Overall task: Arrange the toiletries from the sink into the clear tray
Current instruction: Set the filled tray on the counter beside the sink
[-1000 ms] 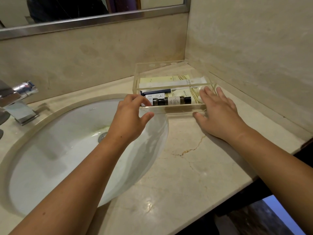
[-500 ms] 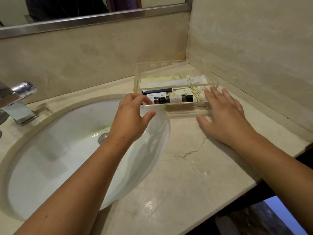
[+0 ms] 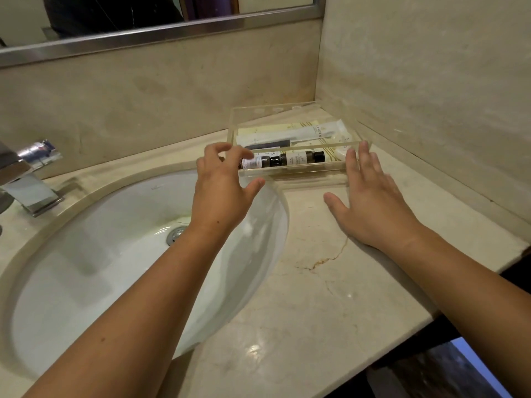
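The clear tray (image 3: 275, 112) stands on the marble counter in the far right corner. Inside lie two small dark bottles with white labels (image 3: 296, 160) along the front wall, a dark blue item (image 3: 267, 144), and pale sachets and a white packet (image 3: 290, 133) behind. My left hand (image 3: 222, 186) hovers at the tray's front left corner, fingers spread and curled, holding nothing. My right hand (image 3: 370, 196) lies flat on the counter with its fingertips at the tray's front right corner. The white sink basin (image 3: 109, 248) holds no toiletries that I can see.
A chrome tap (image 3: 27, 179) stands at the left behind the basin. A drain (image 3: 175, 234) sits in the basin's middle. Marble walls close in behind and to the right of the tray. A mirror (image 3: 143, 12) runs above. The counter's front edge drops off at lower right.
The tray has slid back toward the corner. Both hands have loosened from it: my left fingers have lifted off its corner, and my right hand has flattened onto the counter.
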Demonstrator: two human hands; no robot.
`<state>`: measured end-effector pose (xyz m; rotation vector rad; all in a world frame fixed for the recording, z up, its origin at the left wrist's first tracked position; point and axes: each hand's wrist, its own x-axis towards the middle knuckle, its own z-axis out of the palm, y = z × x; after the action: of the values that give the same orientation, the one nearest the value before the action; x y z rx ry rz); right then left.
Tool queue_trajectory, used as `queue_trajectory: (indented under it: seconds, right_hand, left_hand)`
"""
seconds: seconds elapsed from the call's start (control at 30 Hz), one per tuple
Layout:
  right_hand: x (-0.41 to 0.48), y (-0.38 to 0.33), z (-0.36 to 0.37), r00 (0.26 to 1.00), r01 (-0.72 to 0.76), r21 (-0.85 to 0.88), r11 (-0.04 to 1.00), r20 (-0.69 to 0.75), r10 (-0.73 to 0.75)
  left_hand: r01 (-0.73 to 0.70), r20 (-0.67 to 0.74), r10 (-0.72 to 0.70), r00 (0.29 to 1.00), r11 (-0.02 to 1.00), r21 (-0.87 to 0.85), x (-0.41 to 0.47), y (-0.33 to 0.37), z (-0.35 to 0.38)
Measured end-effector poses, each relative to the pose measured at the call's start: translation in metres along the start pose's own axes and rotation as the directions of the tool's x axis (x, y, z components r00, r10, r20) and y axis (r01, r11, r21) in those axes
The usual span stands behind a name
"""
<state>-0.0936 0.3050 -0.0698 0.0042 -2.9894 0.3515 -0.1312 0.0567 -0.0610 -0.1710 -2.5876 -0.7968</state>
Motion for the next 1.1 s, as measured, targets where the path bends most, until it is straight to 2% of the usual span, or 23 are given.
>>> queue_trajectory:
  seconds: [0.1,0.27,0.57,0.63,0.67,0.73,0.8,0.87,1.0,1.1]
  right_hand:
    - [0.009,-0.001,0.001,1.000,-0.010,-0.084,0.996,-0.019,0.008]
    - [0.026,-0.003,0.005,1.000,-0.022,-0.088,0.996,-0.013,0.021]
    - [0.045,0.009,0.002,1.000,0.000,-0.038,0.999,-0.010,0.000]
    - [0.042,0.008,-0.003,1.000,-0.023,0.057,0.998,-0.013,0.024]
    - [0.039,0.005,-0.006,0.998,-0.058,0.166,0.984,-0.002,0.059]
    - [0.029,-0.007,-0.013,0.988,-0.156,0.445,0.882,0.079,0.135]
    - [0.021,-0.021,-0.016,0.975,-0.222,0.627,0.747,0.161,0.154]
    - [0.022,-0.030,-0.016,0.972,-0.237,0.692,0.682,0.174,0.160]
    - [0.034,-0.040,-0.017,0.969,-0.244,0.722,0.647,0.157,0.190]
    - [0.038,-0.044,-0.014,0.964,-0.256,0.773,0.580,0.161,0.212]
  left_hand:
    - [0.047,0.008,-0.046,0.999,0.998,-0.050,0.010,-0.001,0.001]
    - [0.173,0.067,-0.166,0.984,0.978,-0.119,0.023,-0.001,0.005]
    - [0.199,0.050,-0.194,0.980,0.973,-0.114,0.032,0.007,0.007]
    - [0.197,0.050,-0.192,0.980,0.974,-0.111,0.032,0.006,0.007]
    - [0.194,0.052,-0.189,0.981,0.974,-0.116,0.031,0.004,0.007]
    - [0.184,0.059,-0.177,0.982,0.973,-0.141,0.029,-0.001,0.007]
    - [0.174,0.061,-0.165,0.984,0.970,-0.168,0.028,-0.007,0.006]
    - [0.164,0.053,-0.157,0.986,0.970,-0.181,0.028,-0.010,0.004]
    - [0.155,0.005,-0.158,0.988,0.967,-0.200,0.028,-0.009,0.003]
    - [0.161,-0.036,-0.174,0.984,0.960,-0.228,0.032,-0.011,0.004]
